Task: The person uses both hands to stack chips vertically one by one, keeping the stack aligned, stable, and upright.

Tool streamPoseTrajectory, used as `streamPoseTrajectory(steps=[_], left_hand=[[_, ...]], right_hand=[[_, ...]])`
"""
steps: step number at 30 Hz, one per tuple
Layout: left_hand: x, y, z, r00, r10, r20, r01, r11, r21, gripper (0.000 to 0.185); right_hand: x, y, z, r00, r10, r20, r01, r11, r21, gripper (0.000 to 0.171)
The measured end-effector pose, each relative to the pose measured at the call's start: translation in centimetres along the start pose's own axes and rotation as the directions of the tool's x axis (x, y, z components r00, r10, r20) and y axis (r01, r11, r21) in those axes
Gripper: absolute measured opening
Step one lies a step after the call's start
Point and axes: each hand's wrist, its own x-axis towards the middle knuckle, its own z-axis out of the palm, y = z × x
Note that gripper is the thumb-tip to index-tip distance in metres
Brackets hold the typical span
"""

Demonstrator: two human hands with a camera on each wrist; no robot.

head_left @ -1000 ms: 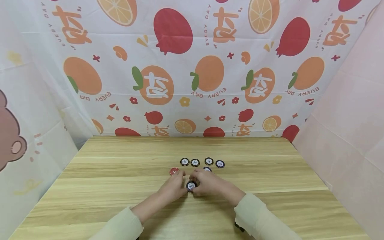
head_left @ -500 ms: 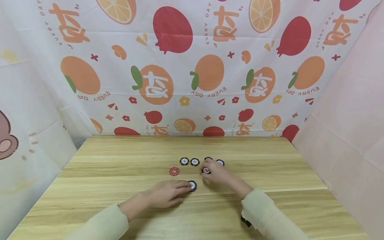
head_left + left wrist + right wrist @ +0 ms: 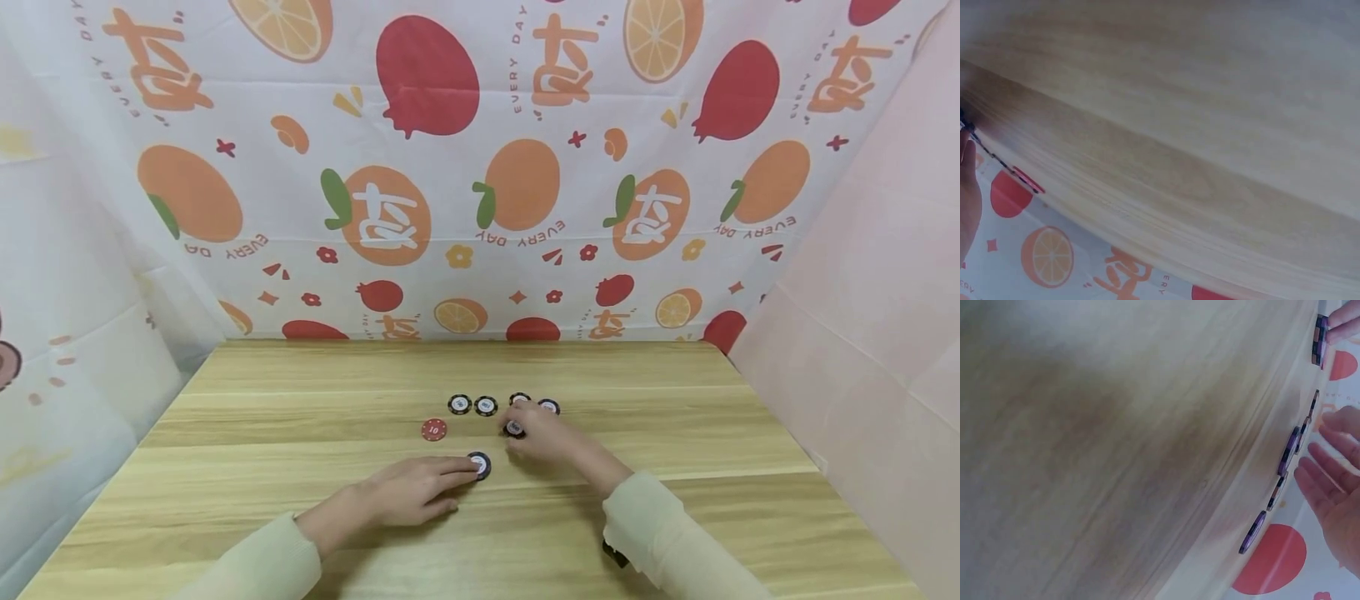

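Note:
In the head view my left hand [image 3: 408,490] lies with its fingers extended, their tips resting on a dark poker chip [image 3: 482,472]. The right wrist view shows this as a small chip stack [image 3: 1319,340] with the left fingertips on it. My right hand [image 3: 546,432] is over a blue-black poker chip [image 3: 514,429] further back. In the right wrist view that purple-edged chip [image 3: 1288,452] lies flat, and the right hand's loosely bent fingers [image 3: 1316,487] appear apart from it. The left wrist view catches only part of the left hand [image 3: 969,203].
Behind the hands lie two black chips, one far left [image 3: 460,404] and one beside it [image 3: 486,406]. Another black chip [image 3: 519,398] and a blue chip [image 3: 550,407] are partly covered by the right hand. A red chip [image 3: 433,430] marked 10 sits left. A fruit-print cloth [image 3: 480,275] hangs behind the wooden table [image 3: 300,433].
Both hands were together around the front chip stack. The right hand has moved back and right to the blue-black chip; the left has straightened its fingers onto the stack. The last half second shows little motion.

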Motion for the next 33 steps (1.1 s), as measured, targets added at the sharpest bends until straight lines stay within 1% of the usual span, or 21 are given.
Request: streamPoseTrajectory(steps=[7, 11, 17, 25, 33], left_hand=[[0.0, 0.3, 0.1, 1.0, 0.003, -0.012, -0.003, 1.0, -0.004, 0.044], [0.0, 0.4, 0.3, 1.0, 0.002, -0.02, -0.003, 1.0, -0.008, 0.044], [0.1, 0.7, 0.3, 1.0, -0.01, -0.019, 0.01, 1.0, -0.018, 0.044], [0.1, 1.0, 0.3, 1.0, -0.016, -0.015, 0.016, 1.0, -0.001, 0.042], [0.2, 1.0, 0.4, 1.0, -0.015, -0.023, 0.015, 1.0, -0.009, 0.043]], right_hand=[[-0.3, -2.0, 0.7, 0.989, -0.098, 0.108, 0.099, 0.995, -0.005, 0.043], [-0.1, -3.0, 1.2, 0.984, -0.118, 0.136, 0.123, 0.992, -0.031, 0.043], [0.0, -3.3, 1.7, 0.98, -0.153, 0.126, 0.162, 0.985, -0.059, 0.038], [0.1, -3.5, 2.0, 0.984, -0.13, 0.125, 0.134, 0.991, -0.026, 0.034], [0.0, -3.7, 2.0, 0.985, -0.111, 0.132, 0.115, 0.993, -0.027, 0.033]])
